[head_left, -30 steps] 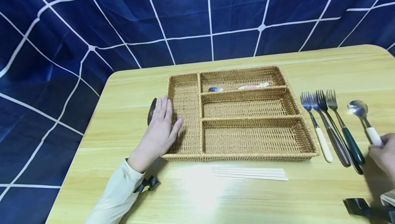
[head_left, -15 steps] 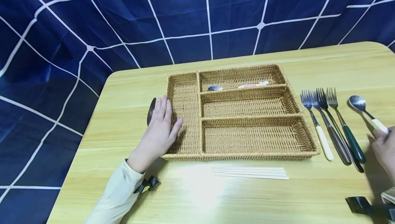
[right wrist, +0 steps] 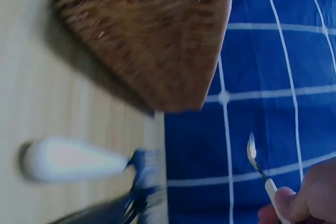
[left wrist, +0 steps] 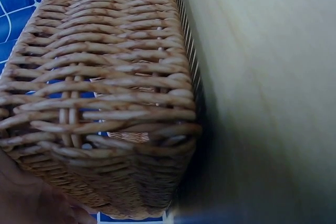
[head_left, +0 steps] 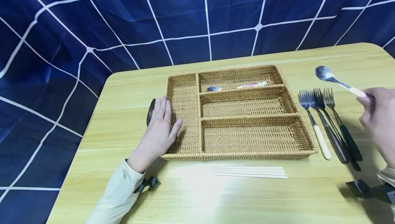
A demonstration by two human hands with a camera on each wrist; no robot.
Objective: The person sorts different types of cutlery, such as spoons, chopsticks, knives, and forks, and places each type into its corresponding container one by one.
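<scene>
Four forks lie side by side on the pale wooden table (head_left: 92,169), just right of the wicker tray (head_left: 259,156), tines pointing to the far edge. From left to right we make out a white-handled fork (head_left: 322,143), a brown-handled fork (head_left: 335,143), a black fork partly hidden among its neighbours, and a green-handled fork (head_left: 351,142). Beyond them, our right hand (head_left: 381,117) pinches a spoon (head_left: 339,82) by its white handle, its thumb and fingers closed around the end; we see the spoon raised off the table, its bowl pointing up and left, near the tray's right side but apart from it.

Our left hand (head_left: 158,124) rests on the tray's left rim, fingers straight and together, the thumb reaching out over the long left compartment. Beside those fingers a dark rounded thing (head_left: 151,112) shows, partly covered, and we cannot tell what it is. In the far compartment we find a small spoon (head_left: 215,89), partly hidden by the divider. Thin white sticks (head_left: 249,172) lie together in front of the tray, and a blue cloth (head_left: 185,14) with white lines hangs behind.
</scene>
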